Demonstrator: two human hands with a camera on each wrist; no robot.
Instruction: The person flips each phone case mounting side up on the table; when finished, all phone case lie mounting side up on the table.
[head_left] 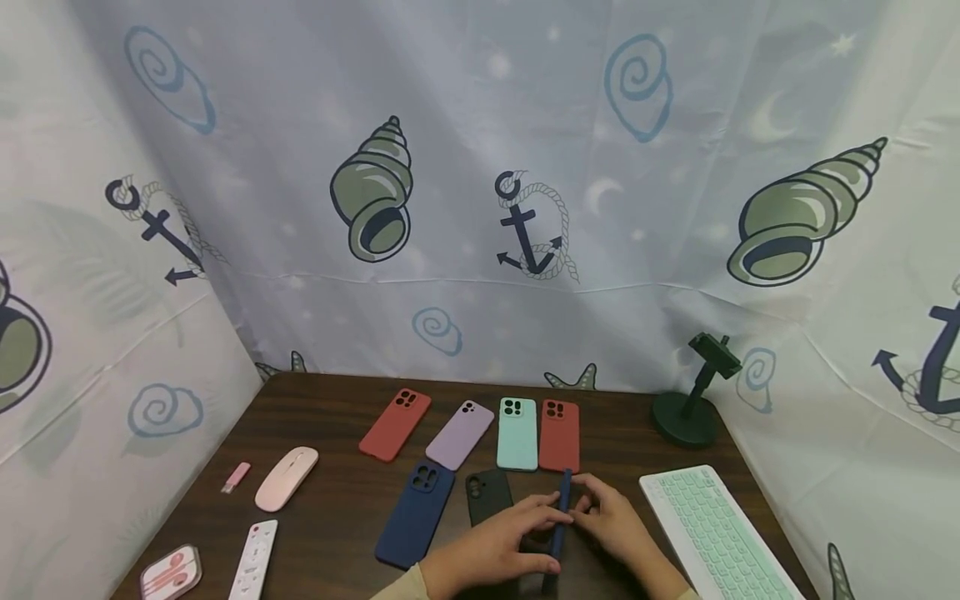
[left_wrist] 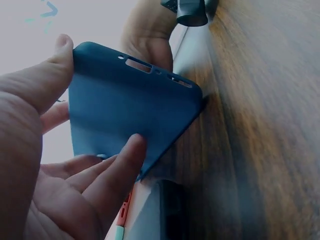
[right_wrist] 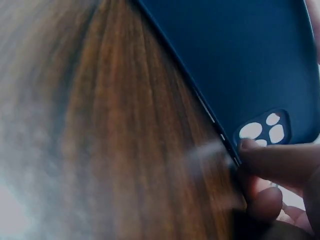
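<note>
A blue phone case (head_left: 562,527) stands on its long side on the surface (head_left: 337,492), left of the keyboard (head_left: 723,533) by the right edge. The right grip (head_left: 609,518) pinches it at the camera holes (right_wrist: 264,130); the left grip (head_left: 516,540) holds its upper edge.

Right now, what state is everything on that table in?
Held blue case: empty, on edge, between left hand and right hand
Other blue case: flat
Black case: flat, partly hidden by left hand
Lilac case: flat
Mint case: flat
Left red case: flat
Right red case: flat
Mouse: right way up
USB stick: plug uncovered
Remote: buttons up
Earphone box: closure unclear
Keyboard: keys up
Stand: upright
</note>
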